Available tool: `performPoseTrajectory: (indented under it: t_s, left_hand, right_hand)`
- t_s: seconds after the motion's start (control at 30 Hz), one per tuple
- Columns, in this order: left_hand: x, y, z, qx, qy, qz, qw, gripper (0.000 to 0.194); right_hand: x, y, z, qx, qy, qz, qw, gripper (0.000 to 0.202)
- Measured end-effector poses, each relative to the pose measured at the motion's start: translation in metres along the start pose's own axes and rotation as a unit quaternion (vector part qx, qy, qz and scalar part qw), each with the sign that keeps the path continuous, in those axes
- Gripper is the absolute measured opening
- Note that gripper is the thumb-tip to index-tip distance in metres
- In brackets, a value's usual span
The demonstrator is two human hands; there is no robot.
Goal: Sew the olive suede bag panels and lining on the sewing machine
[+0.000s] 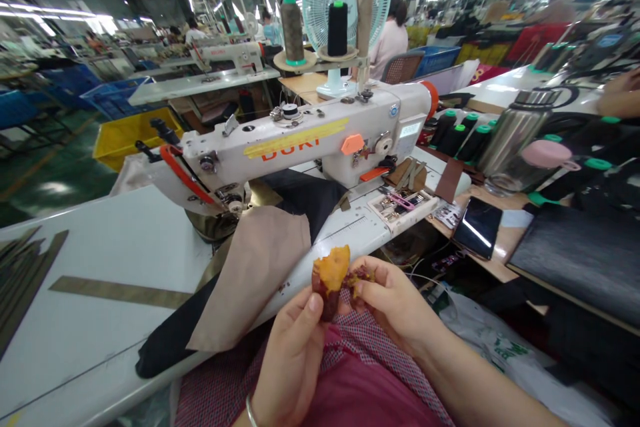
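Observation:
My left hand (297, 337) is closed around the lower part of a sweet potato (333, 272). Its orange flesh is bare at the top, with dark reddish skin still on below. Just to the right, my right hand (387, 293) pinches a torn strip of peel (357, 277), dark red with bits of orange on it. Both hands are held above my lap, in front of the table's edge. Behind them, a beige fabric piece (260, 267) and dark cloth lie under the sewing machine (300, 147).
Olive fabric strips (120, 290) lie on the white table at left. A parts tray (403, 208), a phone (479, 227), a steel flask (520, 133) and several black thread spools (454, 140) stand at right. A fan (320, 13) and thread cones rise behind the machine. A person (391, 40) sits beyond.

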State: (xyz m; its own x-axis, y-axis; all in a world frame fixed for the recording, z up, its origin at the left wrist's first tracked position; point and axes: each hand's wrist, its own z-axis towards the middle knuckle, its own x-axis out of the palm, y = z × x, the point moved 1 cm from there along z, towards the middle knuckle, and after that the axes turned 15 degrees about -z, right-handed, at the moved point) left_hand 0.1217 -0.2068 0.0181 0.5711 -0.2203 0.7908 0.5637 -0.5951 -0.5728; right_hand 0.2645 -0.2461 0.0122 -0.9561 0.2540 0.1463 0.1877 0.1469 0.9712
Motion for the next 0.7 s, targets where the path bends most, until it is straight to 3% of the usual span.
performPoseTrajectory:
  t_s: [0.33, 0.7]
  left_hand:
    - [0.0, -0.003, -0.007, -0.051, 0.027, -0.063, 0.996, 0.036]
    - [0.007, -0.006, -0.01, 0.014, 0.044, 0.039, 0.998, 0.039]
  right_hand:
    - [-0.016, 0.002, 0.003, 0.006, -0.031, 0.048, 0.998, 0.015]
    - [-0.03, -0.016, 0.005, 0.006, -0.041, 0.15, 0.988, 0.018]
